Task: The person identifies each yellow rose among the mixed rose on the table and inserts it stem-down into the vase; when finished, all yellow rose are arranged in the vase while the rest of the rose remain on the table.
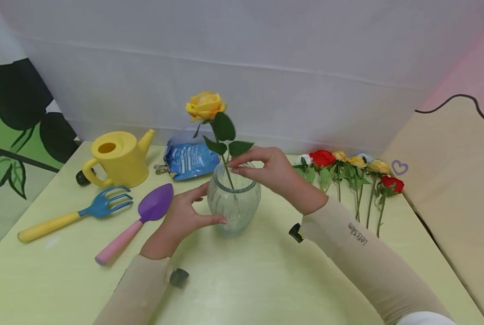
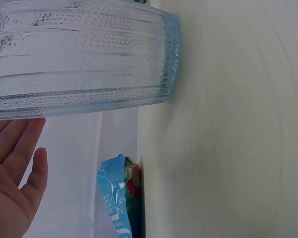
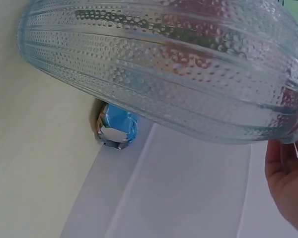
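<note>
A clear ribbed glass vase [image 1: 234, 212] stands upright on the table. A yellow rose [image 1: 206, 106] with green leaves rises from it, its stem down inside the mouth and leaning left. My right hand [image 1: 280, 174] pinches the stem between thumb and fingers at the vase's rim. On the left side, my left hand [image 1: 181, 216] touches the vase with its thumb in front and its fingers at the side. The left wrist view shows the left hand's fingers [image 2: 21, 141] nearly straight against the glass [image 2: 84, 59]. In the right wrist view, the vase [image 3: 179, 69] partly hides the right hand [image 3: 290, 188].
Several artificial flowers [image 1: 357, 162], red, yellow and pale, lie at the right. A yellow watering can [image 1: 122, 160] stands back left beside a blue packet [image 1: 191, 160]. A blue hand fork [image 1: 101, 205] and a purple trowel [image 1: 154, 203] lie left of the vase.
</note>
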### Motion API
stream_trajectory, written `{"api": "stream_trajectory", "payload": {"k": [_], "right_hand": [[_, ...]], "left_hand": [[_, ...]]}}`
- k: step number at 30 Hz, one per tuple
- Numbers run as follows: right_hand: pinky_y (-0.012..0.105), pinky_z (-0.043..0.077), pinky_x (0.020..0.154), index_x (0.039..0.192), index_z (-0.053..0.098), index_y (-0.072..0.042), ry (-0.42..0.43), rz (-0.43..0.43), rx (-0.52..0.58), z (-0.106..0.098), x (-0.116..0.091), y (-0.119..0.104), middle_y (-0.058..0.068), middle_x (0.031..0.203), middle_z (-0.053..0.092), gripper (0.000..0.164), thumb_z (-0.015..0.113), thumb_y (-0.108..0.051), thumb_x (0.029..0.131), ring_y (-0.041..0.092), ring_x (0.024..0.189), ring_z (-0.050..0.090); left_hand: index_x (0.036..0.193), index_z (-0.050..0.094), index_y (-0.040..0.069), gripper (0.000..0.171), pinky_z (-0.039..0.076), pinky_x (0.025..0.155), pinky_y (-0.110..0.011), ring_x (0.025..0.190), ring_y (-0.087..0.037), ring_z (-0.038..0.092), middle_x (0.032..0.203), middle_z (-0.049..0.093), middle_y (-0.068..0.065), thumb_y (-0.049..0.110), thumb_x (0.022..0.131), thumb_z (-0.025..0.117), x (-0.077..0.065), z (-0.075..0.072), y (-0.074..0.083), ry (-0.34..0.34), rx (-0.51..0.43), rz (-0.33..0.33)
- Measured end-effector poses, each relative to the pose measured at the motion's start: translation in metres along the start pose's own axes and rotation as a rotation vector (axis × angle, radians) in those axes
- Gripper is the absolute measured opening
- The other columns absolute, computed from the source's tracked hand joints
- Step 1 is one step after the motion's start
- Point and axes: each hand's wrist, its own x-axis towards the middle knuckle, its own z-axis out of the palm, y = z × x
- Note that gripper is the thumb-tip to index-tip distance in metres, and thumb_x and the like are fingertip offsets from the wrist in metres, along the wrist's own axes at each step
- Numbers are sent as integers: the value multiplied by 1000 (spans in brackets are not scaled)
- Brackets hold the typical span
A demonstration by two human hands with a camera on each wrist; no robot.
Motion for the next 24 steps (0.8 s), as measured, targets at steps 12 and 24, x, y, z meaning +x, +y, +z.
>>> {"api": "stream_trajectory", "payload": {"k": [12, 24], "right_hand": [[35, 47, 86, 87, 74, -9, 34, -53, -14, 3, -6, 8, 1, 102, 64, 8, 72, -7, 80, 12, 101, 54], [34, 43, 92, 93, 71, -4, 164, 109, 41, -38, -14, 15, 3, 100, 66, 14, 72, -10, 81, 14, 100, 57]], "left_hand": [[133, 51, 14, 86, 46, 90, -42, 115, -19, 53, 127, 56, 0, 33, 57, 88, -2, 1, 1, -2, -2, -26], [133, 52, 15, 87, 45, 90, -42, 115, -19, 53, 125, 58, 0, 33, 56, 88, -2, 2, 1, 11, -13, -26]]}}
